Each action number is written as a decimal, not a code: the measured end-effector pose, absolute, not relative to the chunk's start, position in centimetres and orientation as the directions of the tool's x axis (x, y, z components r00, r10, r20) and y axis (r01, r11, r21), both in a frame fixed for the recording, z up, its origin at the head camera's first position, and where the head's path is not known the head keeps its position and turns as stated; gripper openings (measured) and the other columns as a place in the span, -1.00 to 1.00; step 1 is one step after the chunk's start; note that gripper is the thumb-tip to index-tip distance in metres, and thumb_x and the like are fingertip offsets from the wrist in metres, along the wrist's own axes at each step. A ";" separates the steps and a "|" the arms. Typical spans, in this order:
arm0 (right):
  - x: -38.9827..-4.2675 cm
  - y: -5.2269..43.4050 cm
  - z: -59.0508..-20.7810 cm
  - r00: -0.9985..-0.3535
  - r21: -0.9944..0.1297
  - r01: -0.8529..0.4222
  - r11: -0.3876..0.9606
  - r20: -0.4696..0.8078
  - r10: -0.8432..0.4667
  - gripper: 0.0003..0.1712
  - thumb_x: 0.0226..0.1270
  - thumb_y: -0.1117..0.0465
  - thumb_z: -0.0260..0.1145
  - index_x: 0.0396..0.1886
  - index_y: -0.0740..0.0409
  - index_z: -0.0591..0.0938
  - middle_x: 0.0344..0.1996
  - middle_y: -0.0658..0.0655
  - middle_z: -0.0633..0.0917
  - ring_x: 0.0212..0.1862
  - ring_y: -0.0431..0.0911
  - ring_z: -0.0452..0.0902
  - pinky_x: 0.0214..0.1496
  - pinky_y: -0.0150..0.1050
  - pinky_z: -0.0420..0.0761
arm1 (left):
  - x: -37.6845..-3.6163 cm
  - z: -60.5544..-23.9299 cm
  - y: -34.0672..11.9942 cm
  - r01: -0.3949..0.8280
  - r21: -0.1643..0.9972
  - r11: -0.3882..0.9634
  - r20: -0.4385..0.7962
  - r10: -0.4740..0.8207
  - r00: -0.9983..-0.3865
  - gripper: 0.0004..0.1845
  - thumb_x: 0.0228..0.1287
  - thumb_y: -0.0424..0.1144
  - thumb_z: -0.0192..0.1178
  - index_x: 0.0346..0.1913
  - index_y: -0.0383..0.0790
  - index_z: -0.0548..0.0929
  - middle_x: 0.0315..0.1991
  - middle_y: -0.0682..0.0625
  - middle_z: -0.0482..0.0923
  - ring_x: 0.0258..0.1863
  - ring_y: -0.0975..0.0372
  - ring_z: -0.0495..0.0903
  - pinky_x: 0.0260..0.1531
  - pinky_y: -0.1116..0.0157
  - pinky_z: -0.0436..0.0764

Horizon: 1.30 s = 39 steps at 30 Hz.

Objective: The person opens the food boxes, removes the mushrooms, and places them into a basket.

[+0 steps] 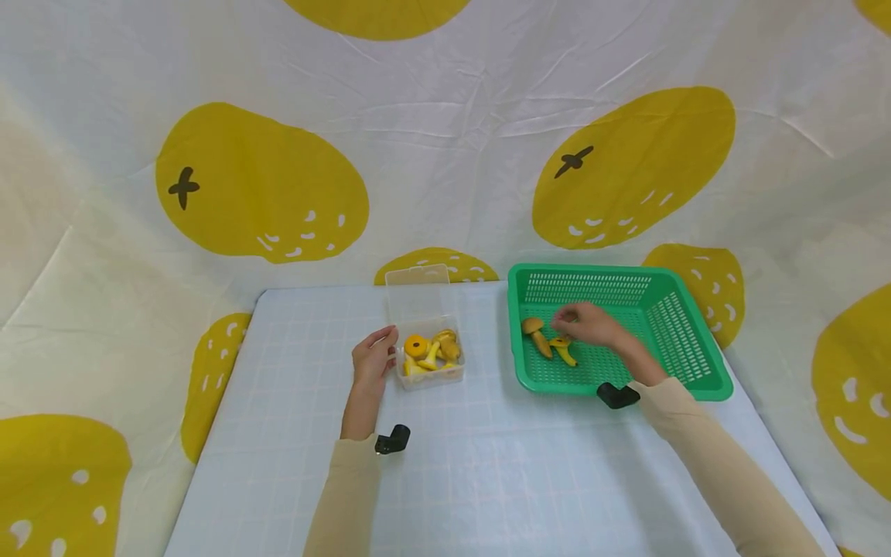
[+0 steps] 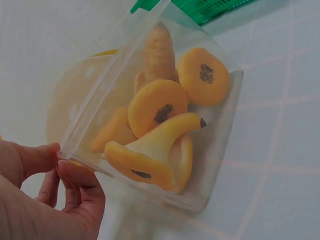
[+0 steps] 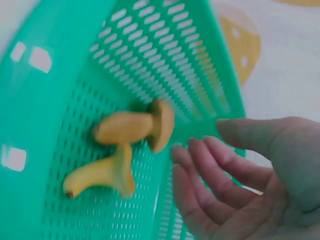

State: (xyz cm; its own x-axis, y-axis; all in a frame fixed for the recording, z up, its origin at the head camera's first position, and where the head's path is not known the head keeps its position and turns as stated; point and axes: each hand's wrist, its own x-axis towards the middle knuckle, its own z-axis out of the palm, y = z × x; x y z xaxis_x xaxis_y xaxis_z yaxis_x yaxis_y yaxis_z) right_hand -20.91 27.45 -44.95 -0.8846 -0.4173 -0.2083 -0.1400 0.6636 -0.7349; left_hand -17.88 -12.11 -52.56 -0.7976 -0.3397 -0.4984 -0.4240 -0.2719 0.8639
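My left hand (image 1: 373, 357) pinches the left rim of a small clear plastic box (image 1: 433, 379) between thumb and fingertips. Several toy mushrooms (image 2: 157, 107), yellow-orange and tan, lie piled in the box. Its clear lid (image 1: 418, 298) stands raised at the back. Over a green basket (image 1: 550, 388) hovers my right hand (image 1: 588, 323), fingers loosely bent and holding nothing in the right wrist view. Below it on the basket floor lie a tan toy mushroom (image 3: 127, 127) and a yellow one (image 3: 102, 175), close together near the left side.
A pale checked cloth (image 1: 487, 464) covers the table, with the box left of the basket. Behind rises a white curtain (image 1: 445, 178) printed with large yellow fruit. Each wrist carries a small black camera (image 1: 394, 439).
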 end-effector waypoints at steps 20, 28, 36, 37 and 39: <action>-20.2 21.1 -44.4 -0.934 -0.864 -0.131 0.487 -0.058 -0.353 -0.65 0.60 0.28 0.17 0.16 0.50 0.54 0.03 0.45 0.64 -0.01 0.32 0.65 0.04 -0.09 0.67 | -17.9 -52.5 -11.9 -0.445 0.860 -0.248 -0.508 -0.348 -0.788 -0.68 0.45 -0.08 0.31 0.16 -0.11 0.70 -0.13 -0.04 0.52 -0.21 0.15 0.45 -0.33 0.43 0.54; -20.1 18.6 -44.8 -0.940 -0.888 -0.095 0.450 -0.068 -0.334 -0.68 0.57 0.21 0.24 0.12 0.36 0.59 -0.03 0.30 0.68 -0.08 0.08 0.69 0.03 -0.01 0.69 | -17.9 -52.4 -11.9 -0.435 0.866 -0.245 -0.498 -0.344 -0.796 -0.68 0.45 -0.10 0.31 0.16 -0.13 0.71 -0.12 -0.08 0.55 -0.25 0.15 0.46 -0.24 0.33 0.56; -20.3 15.5 -45.3 -0.936 -0.861 -0.162 0.482 -0.021 -0.352 -0.71 0.56 0.24 0.26 0.09 0.37 0.61 -0.11 0.26 0.72 -0.20 0.00 0.70 -0.09 -0.18 0.71 | -17.9 -52.6 -11.9 -0.435 0.868 -0.241 -0.495 -0.349 -0.795 -0.67 0.45 -0.10 0.31 0.16 -0.14 0.70 -0.13 -0.06 0.55 -0.26 0.16 0.45 -0.27 0.35 0.56; -20.3 15.1 -45.3 -0.933 -0.860 -0.174 0.480 -0.012 -0.360 -0.72 0.56 0.25 0.25 0.08 0.37 0.61 -0.11 0.26 0.72 -0.21 0.01 0.70 -0.10 -0.18 0.71 | -17.9 -52.6 -11.9 -0.434 0.868 -0.240 -0.495 -0.350 -0.796 -0.68 0.45 -0.10 0.31 0.16 -0.14 0.71 -0.13 -0.06 0.55 -0.27 0.16 0.45 -0.28 0.36 0.56; -20.3 14.3 -45.4 -0.925 -0.860 -0.201 0.468 0.011 -0.379 -0.74 0.55 0.26 0.26 0.06 0.36 0.62 -0.13 0.27 0.72 -0.22 0.03 0.69 -0.11 -0.18 0.71 | -17.9 -52.6 -11.9 -0.434 0.869 -0.238 -0.493 -0.352 -0.796 -0.68 0.45 -0.11 0.31 0.15 -0.14 0.71 -0.13 -0.06 0.56 -0.27 0.16 0.45 -0.29 0.37 0.57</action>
